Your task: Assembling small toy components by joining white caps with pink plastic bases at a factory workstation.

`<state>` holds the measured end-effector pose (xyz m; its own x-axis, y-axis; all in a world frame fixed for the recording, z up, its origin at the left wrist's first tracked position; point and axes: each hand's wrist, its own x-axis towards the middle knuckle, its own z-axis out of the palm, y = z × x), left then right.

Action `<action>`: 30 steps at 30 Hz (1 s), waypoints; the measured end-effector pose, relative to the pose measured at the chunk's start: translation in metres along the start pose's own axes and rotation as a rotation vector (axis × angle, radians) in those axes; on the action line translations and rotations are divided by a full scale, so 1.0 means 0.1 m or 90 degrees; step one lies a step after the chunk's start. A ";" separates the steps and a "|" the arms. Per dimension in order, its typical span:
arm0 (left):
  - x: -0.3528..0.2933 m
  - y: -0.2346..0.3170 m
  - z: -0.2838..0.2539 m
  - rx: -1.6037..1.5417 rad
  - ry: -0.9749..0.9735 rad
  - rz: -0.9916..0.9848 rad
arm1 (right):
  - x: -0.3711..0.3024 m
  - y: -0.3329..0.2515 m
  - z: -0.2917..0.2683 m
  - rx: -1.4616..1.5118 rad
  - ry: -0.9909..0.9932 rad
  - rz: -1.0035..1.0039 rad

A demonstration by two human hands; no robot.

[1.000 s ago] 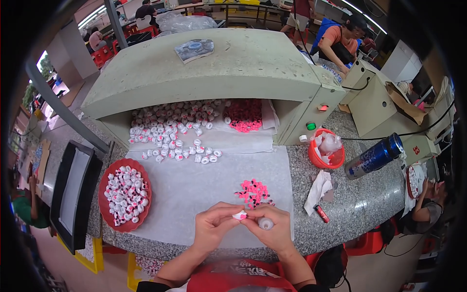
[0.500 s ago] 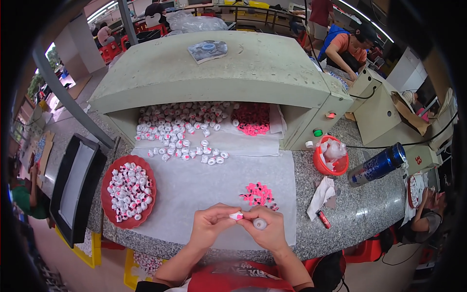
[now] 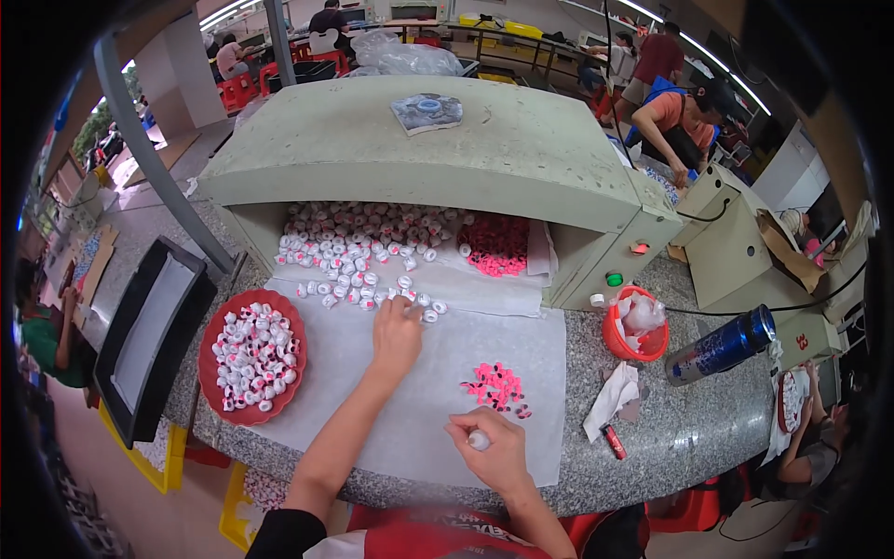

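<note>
Nearest, the right hand (image 3: 491, 449) has its fingers closed around a small translucent white bottle (image 3: 479, 440) above a white paper sheet (image 3: 410, 424) on the speckled grey stone worktop (image 3: 694, 410). Just beyond lie small flat pink-and-black pieces (image 3: 494, 383). Farther off, the left hand (image 3: 398, 335) is at the front of small round white pieces with pink marks (image 3: 358, 279); whether its fingers grip one cannot be told. Behind arches a grey-green metal housing (image 3: 419, 177).

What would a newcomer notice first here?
Probably the big pale metal housing across the middle, crowded inside with small white-and-pink pieces. A scalloped red bowl of similar pieces sits at left. In front, the left hand is at the loose pieces, while the right hand holds a whitish object near the pink pile.
</note>
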<state>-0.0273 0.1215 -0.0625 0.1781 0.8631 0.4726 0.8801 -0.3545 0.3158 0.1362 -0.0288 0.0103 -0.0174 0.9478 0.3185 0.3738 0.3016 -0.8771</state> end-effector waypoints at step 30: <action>-0.61 1.09 -1.00 -0.858 0.016 -0.225 | -0.08 -0.43 -0.43 -0.011 0.172 -0.107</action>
<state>0.0138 -0.0053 0.0255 0.0174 0.9771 0.2122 -0.2240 -0.2031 0.9532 0.1606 -0.0535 0.0609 0.1649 0.8222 0.5448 0.4023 0.4482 -0.7983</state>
